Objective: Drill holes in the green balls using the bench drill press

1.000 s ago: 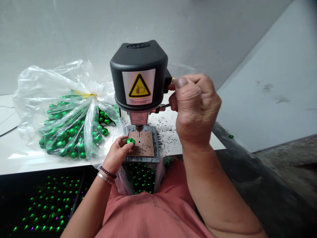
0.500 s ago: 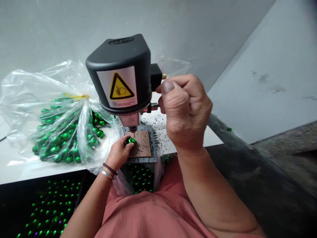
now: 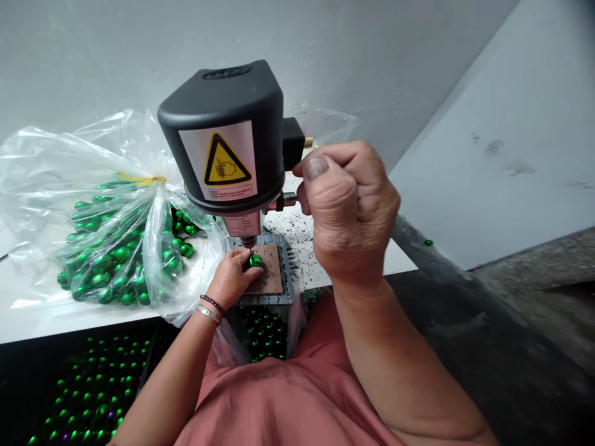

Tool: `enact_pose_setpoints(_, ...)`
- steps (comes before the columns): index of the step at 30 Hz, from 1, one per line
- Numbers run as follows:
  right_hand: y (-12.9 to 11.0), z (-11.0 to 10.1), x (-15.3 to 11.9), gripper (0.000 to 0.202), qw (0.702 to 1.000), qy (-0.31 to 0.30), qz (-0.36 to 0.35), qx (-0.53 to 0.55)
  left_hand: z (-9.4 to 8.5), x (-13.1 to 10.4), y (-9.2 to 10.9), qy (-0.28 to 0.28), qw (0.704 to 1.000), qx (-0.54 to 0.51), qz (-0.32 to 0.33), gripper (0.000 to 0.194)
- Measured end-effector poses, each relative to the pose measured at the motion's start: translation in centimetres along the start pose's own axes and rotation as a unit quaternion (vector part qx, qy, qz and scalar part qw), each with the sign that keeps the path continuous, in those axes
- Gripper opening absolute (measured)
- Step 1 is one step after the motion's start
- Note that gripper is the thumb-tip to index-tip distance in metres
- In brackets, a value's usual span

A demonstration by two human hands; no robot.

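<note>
A black drill press (image 3: pixel 223 136) with a yellow warning label stands over a grey metal base. Under its bit, my left hand (image 3: pixel 232 275) pinches a shiny green ball (image 3: pixel 254 261) above a brown board (image 3: pixel 269 279) dotted with dark shavings. The bit's tip meets the top of the ball or is very close to it. My right hand (image 3: pixel 351 210) is closed in a fist at the right of the drill head, beside the metal rod; what its fingers hold is hidden.
A clear plastic bag (image 3: pixel 155 217) full of green balls lies on the white table (image 3: pixel 28 322) at the left. Dark shavings litter the table behind the base. More green balls show below the table edge, and one ball (image 3: pixel 428 242) lies off to the right.
My left hand has moved slightly right with the green ball, bringing it beneath the bit. My right hand has hardly moved.
</note>
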State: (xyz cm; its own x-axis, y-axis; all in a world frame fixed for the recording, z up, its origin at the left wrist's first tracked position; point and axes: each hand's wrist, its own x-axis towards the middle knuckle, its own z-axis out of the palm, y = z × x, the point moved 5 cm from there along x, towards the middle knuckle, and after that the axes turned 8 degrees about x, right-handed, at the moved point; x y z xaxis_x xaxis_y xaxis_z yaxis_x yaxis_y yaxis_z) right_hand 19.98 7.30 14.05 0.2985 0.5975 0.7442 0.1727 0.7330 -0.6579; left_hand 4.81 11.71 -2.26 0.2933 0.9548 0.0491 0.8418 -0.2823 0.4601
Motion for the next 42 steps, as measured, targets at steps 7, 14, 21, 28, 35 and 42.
enact_pose_setpoints(7,0.0,-0.3,-0.9,0.014,1.0,0.004,-0.005,0.009,0.7,-0.1,-1.0,0.015,1.0,0.001,-0.018,0.032)
enact_pose_setpoints(14,0.0,-1.0,-2.8,0.006,0.997,-0.007,-0.057,-0.049,1.2,-0.1,-1.5,0.023,0.999,-0.009,-0.029,0.037)
enact_pose_setpoints(21,1.1,-1.0,-4.7,0.029,0.998,0.009,-0.049,-0.047,1.1,-0.3,-1.2,0.029,0.999,-0.006,-0.014,0.03)
enact_pose_setpoints(28,1.5,-1.1,-5.3,0.028,0.995,0.035,-0.064,-0.07,1.4,-0.2,-1.5,0.029,0.999,-0.008,-0.021,0.034)
enact_pose_setpoints(35,3.6,-1.4,-7.7,0.027,0.996,0.038,-0.067,-0.034,1.1,-0.3,-1.4,0.027,0.999,-0.03,-0.016,0.03)
enact_pose_setpoints(42,1.2,-0.5,-2.6,0.017,0.99,0.128,-0.039,-0.052,1.1,-0.3,-1.3,0.038,0.998,-0.033,-0.024,0.035)
